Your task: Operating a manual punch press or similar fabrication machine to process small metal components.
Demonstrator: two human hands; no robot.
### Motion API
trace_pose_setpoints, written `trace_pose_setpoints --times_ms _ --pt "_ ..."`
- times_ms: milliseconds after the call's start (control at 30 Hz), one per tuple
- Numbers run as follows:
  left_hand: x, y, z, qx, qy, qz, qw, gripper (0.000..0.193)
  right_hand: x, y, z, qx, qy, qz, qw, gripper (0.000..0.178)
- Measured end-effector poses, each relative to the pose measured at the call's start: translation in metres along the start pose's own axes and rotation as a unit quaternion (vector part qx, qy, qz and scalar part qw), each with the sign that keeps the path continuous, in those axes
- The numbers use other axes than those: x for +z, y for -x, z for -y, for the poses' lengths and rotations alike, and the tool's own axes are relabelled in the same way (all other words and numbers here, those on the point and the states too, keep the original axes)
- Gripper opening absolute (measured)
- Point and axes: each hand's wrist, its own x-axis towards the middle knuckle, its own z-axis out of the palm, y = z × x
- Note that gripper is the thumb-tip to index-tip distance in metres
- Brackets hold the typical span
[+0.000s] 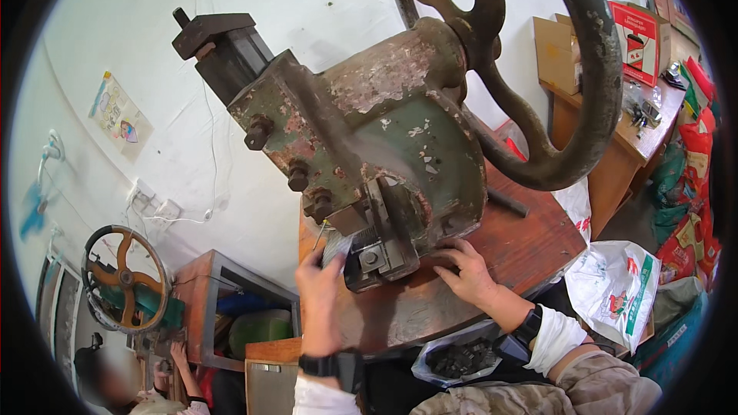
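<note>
A heavy cast-iron hand press (384, 107), its green paint worn and flaking, stands on a wooden table. At its foot is a dark metal die block (373, 257) with a bolt on its front. My left hand (319, 284) is at the left side of this die, thumb and fingers drawn together around something pale and small that blur hides. A thin piece with a yellow-green tip shows just above these fingers. On the other side, my right hand (465, 273) lies by the press base with fingers apart, the fingertips at its lower edge; nothing shows in it.
A large handwheel (607, 84) overhangs the wooden table (523, 238) on the right. A plastic bag of dark small parts (461, 359) sits below the table edge, a white bag (611, 288) to the right. Far left, another person (115, 376) works at a second press (127, 277).
</note>
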Motion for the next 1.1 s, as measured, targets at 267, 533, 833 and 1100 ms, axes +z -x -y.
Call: trace_pose_setpoints --times_ms 267,533,833,1100 --pt "-0.085 0.1 0.025 -0.135 0.119 0.063 0.982 0.038 -0.004 0.004 0.016 0.072 -0.036 0.097 0.992 0.027" --pt "-0.032 0.076 0.054 0.248 -0.17 0.264 0.917 0.044 0.028 0.006 0.041 -0.102 -0.027 0.328 0.939 0.072" --pt "-0.029 0.077 0.058 0.236 -0.196 0.263 0.915 0.048 0.045 0.0 0.032 -0.036 0.019 0.406 0.913 0.078" --pt "-0.034 0.062 0.059 0.312 -0.236 0.285 0.875 0.053 0.054 0.013 0.04 -0.035 0.039 0.33 0.943 0.068"
